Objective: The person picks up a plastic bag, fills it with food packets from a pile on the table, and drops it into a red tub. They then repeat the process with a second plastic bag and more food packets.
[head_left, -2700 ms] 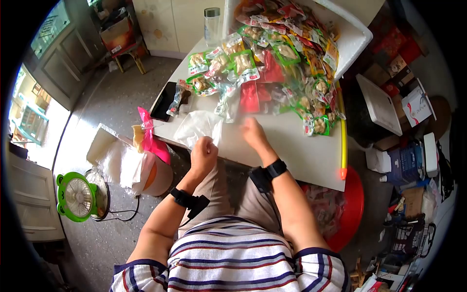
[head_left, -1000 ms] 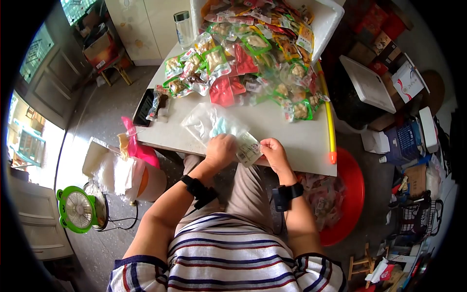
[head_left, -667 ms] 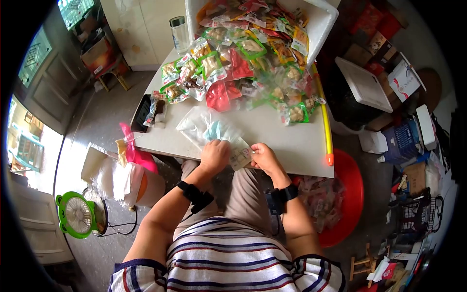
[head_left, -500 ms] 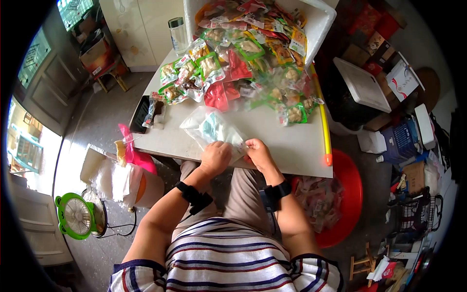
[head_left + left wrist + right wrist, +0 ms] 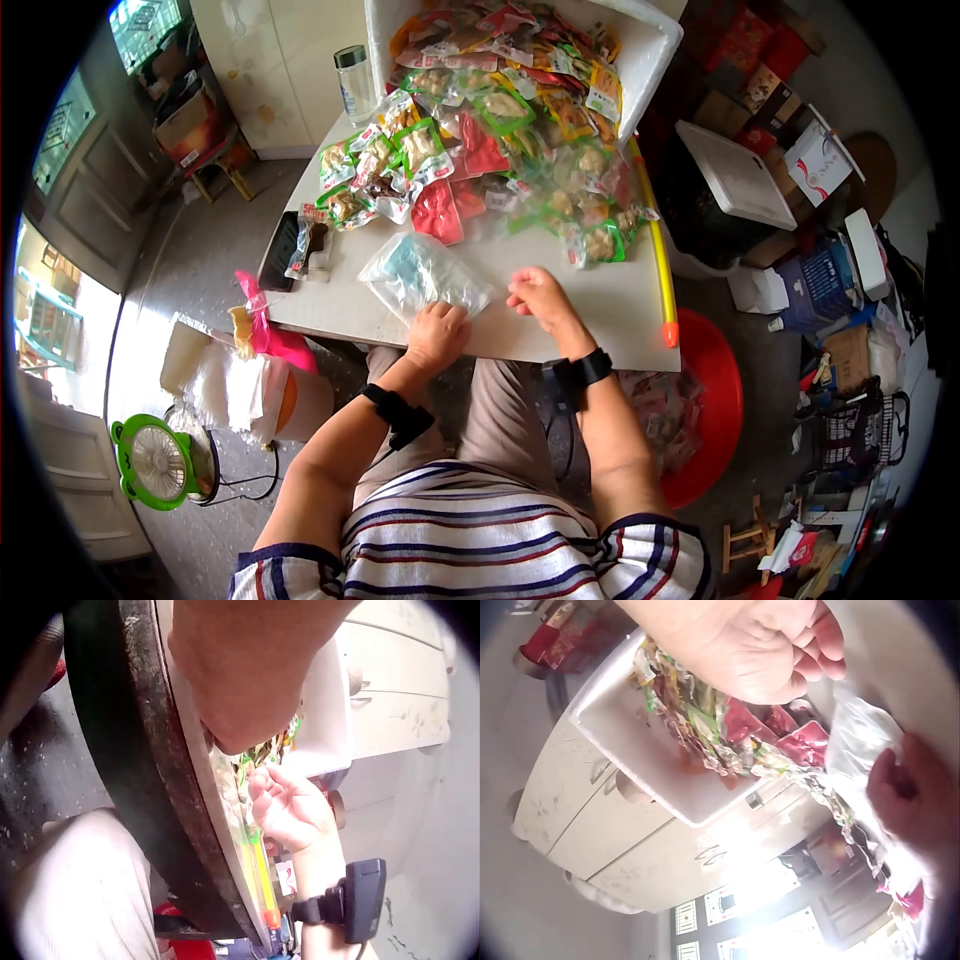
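A clear plastic bag (image 5: 415, 270) with a pale blue-green patch lies on the near part of the table (image 5: 590, 320). My left hand (image 5: 437, 335) grips its near edge, with curled fingers and thumb at the plastic in the right wrist view (image 5: 907, 784). My right hand (image 5: 538, 297) hovers to the right of the bag, apart from it. Its fingers are loosely bent and hold nothing; the left wrist view shows its palm (image 5: 292, 814). Beyond the bag lie red packets (image 5: 437, 212) and a heap of small vacuum-sealed food packets (image 5: 420, 147).
A white foam box (image 5: 650, 75) tipped toward me spills packets at the back. A yellow tube (image 5: 660, 270) runs along the right edge. A phone (image 5: 279, 250), a dark packet (image 5: 312, 245) and a glass bottle (image 5: 354, 85) stand left. Below right is a red basin (image 5: 725, 410).
My right hand has let go of the bag's corner and moved right and up. The printed label seen earlier at that corner no longer shows. The left hand keeps its hold.
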The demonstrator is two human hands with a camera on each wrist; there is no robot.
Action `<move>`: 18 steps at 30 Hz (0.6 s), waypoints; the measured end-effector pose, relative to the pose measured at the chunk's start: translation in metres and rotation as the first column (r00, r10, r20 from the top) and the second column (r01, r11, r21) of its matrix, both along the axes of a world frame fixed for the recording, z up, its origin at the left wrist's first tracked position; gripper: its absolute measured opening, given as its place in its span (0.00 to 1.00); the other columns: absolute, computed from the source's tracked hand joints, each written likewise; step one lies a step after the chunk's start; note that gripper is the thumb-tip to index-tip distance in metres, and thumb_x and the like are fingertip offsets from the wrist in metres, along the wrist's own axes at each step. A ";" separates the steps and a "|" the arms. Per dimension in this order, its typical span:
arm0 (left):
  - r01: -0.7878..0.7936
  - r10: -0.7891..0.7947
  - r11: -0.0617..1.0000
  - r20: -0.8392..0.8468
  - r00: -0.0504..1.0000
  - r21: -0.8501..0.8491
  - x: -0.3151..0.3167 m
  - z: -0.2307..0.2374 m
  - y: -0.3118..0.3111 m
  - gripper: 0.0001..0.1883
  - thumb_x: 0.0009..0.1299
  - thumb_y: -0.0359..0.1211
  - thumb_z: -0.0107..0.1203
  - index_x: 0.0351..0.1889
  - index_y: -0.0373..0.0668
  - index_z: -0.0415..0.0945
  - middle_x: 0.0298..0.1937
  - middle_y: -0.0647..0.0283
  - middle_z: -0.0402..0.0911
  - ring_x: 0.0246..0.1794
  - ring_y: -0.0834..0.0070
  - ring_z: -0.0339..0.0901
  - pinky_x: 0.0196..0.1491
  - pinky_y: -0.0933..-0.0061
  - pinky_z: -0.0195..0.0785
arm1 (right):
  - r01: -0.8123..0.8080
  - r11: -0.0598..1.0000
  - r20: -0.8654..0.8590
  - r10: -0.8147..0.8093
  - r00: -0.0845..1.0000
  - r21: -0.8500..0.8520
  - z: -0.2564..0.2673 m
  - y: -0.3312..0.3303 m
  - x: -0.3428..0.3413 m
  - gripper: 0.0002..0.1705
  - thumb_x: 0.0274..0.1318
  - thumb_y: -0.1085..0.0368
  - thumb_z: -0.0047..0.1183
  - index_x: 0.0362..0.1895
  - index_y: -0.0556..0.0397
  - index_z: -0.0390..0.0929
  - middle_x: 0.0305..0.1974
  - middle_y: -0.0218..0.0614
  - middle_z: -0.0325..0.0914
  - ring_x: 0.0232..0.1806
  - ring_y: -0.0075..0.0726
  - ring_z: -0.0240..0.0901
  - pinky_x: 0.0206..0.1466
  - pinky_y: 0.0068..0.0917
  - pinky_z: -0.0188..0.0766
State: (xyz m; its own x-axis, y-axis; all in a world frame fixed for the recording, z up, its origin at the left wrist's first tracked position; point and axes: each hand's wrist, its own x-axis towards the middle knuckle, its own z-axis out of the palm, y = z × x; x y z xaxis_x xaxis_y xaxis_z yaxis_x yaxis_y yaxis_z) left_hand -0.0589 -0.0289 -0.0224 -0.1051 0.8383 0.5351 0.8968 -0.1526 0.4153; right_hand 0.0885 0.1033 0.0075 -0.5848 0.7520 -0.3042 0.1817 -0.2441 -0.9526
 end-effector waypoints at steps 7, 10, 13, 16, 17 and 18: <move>-0.052 0.051 0.998 -0.010 0.999 -0.033 -0.002 -0.006 0.003 0.05 0.49 0.31 0.49 0.18 0.43 0.65 0.19 0.61 0.66 0.25 0.62 0.67 0.28 0.64 0.61 | 0.210 0.963 -0.293 -0.252 0.922 -0.170 0.000 0.081 -0.021 0.07 0.46 0.68 0.46 0.32 0.51 0.64 0.26 0.31 0.69 0.26 0.30 0.70 0.23 0.25 0.67; -0.064 0.064 0.998 -0.018 0.998 -0.007 0.000 -0.004 0.003 0.04 0.49 0.30 0.49 0.18 0.43 0.65 0.19 0.62 0.66 0.23 0.64 0.67 0.27 0.65 0.61 | 0.200 0.953 -0.466 -0.286 0.837 -0.225 0.000 0.103 -0.038 0.08 0.45 0.70 0.46 0.32 0.50 0.63 0.29 0.34 0.68 0.30 0.35 0.69 0.28 0.31 0.67; -0.038 0.038 0.999 -0.022 0.999 0.019 -0.002 -0.004 0.003 0.04 0.48 0.29 0.49 0.18 0.43 0.65 0.18 0.62 0.66 0.22 0.64 0.67 0.26 0.66 0.61 | 0.141 0.964 -0.587 -0.251 0.770 -0.227 0.001 0.122 -0.052 0.09 0.45 0.70 0.46 0.34 0.50 0.62 0.31 0.38 0.67 0.32 0.38 0.67 0.31 0.33 0.65; -0.027 0.027 0.999 -0.020 0.999 0.030 -0.002 -0.002 0.003 0.04 0.48 0.29 0.50 0.18 0.43 0.65 0.18 0.63 0.65 0.22 0.65 0.67 0.26 0.67 0.62 | 0.160 0.950 -0.577 -0.292 0.763 -0.270 -0.007 0.143 -0.065 0.09 0.46 0.70 0.44 0.35 0.50 0.61 0.33 0.41 0.67 0.33 0.39 0.66 0.32 0.34 0.64; -0.034 0.036 0.998 -0.032 0.999 0.054 -0.002 -0.002 0.004 0.04 0.48 0.29 0.50 0.18 0.43 0.65 0.17 0.63 0.65 0.22 0.65 0.67 0.26 0.67 0.62 | 0.157 0.948 -0.574 -0.294 0.764 -0.277 -0.010 0.150 -0.069 0.10 0.47 0.70 0.44 0.36 0.51 0.61 0.33 0.42 0.67 0.33 0.39 0.66 0.32 0.34 0.63; -0.030 0.032 0.998 -0.031 0.999 0.059 -0.002 -0.002 0.003 0.04 0.48 0.29 0.50 0.18 0.43 0.66 0.17 0.62 0.65 0.21 0.65 0.66 0.25 0.67 0.62 | 0.154 0.947 -0.573 -0.296 0.765 -0.284 -0.007 0.151 -0.073 0.10 0.47 0.70 0.43 0.37 0.51 0.61 0.33 0.42 0.66 0.32 0.40 0.66 0.32 0.35 0.63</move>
State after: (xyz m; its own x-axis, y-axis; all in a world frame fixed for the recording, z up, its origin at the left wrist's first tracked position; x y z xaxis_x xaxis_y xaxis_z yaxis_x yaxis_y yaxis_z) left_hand -0.0609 -0.0254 -0.0247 -0.1126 0.8018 0.5869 0.9143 -0.1476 0.3771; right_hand 0.0154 0.2547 0.0001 -0.5219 0.8456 -0.1125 -0.4949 -0.4075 -0.7675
